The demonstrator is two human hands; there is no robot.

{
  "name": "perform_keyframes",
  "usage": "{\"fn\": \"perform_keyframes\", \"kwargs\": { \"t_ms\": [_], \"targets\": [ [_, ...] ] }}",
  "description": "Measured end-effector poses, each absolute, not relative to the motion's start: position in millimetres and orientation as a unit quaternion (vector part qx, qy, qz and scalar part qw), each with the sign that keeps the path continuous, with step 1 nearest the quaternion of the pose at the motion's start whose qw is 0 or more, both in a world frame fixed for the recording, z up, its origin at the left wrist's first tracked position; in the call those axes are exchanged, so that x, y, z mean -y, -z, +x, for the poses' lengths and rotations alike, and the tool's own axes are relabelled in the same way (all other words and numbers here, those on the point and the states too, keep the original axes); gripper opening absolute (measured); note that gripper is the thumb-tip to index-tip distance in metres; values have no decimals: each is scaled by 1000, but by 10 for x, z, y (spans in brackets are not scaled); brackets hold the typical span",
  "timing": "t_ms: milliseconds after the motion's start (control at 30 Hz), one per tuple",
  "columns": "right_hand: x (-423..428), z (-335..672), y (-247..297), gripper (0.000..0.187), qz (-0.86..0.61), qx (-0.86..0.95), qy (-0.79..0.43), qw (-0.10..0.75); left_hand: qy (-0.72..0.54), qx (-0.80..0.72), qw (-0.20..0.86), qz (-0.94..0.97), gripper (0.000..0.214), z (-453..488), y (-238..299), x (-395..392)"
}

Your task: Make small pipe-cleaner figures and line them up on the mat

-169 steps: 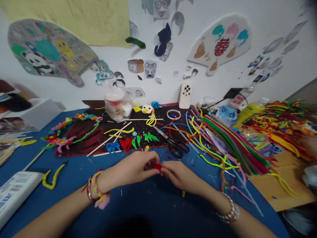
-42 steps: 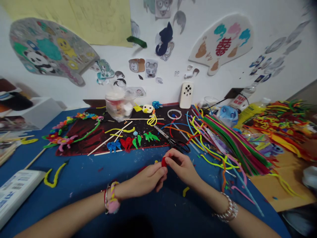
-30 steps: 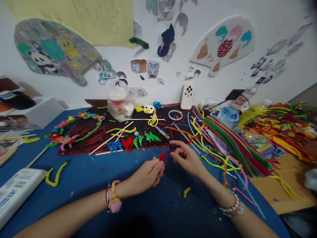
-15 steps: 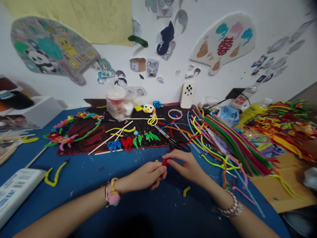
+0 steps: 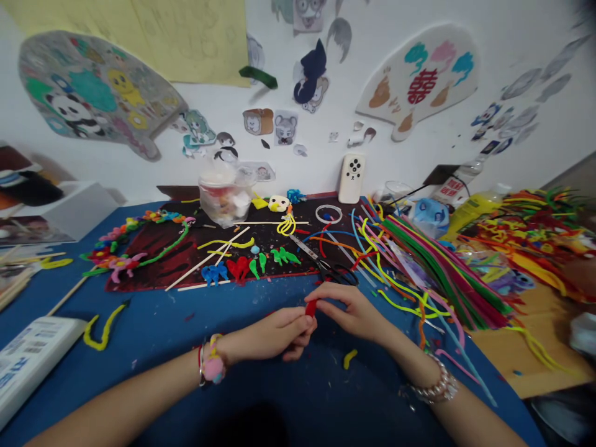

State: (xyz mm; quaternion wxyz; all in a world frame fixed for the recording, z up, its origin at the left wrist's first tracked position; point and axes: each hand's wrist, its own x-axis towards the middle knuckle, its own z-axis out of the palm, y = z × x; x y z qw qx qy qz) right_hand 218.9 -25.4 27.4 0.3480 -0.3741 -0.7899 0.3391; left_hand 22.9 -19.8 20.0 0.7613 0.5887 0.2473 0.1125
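A short red piece of pipe cleaner [image 5: 310,307] is pinched between my two hands above the blue table. My left hand [image 5: 288,329] has its thumb and curled fingers closed on the lower end. From the right, my right hand [image 5: 347,310] grips the upper end with thumb and fingertips. Just beyond the hands lie black-handled scissors [image 5: 333,270]. Ahead and to the left sit folded pipe-cleaner shapes: blue ones [image 5: 215,273], red ones [image 5: 239,270] and green ones [image 5: 285,255]. A small yellow piece [image 5: 350,358] lies below my right hand.
Many loose pipe cleaners [image 5: 447,273] spread across the right side. A bagged cup [image 5: 223,195], a white phone [image 5: 351,179] and a tape ring [image 5: 328,215] stand or lie at the back. A colourful wreath [image 5: 139,239] and a white box [image 5: 37,363] are at left.
Both hands remain together in nearly the same spot. My left hand has shifted slightly, and more of the red piece shows between the fingers.
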Motion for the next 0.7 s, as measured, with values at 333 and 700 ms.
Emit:
{"fn": "perform_keyframes", "kwargs": {
  "t_ms": [333,700],
  "targets": [
    [236,2199,-245,18,-373,783,-347,358,-91,-185,881,426,40,219,-164,147],
    [263,2171,-266,17,-380,785,-313,375,-135,-181,883,412,25,247,-166,209]
  ]
}}
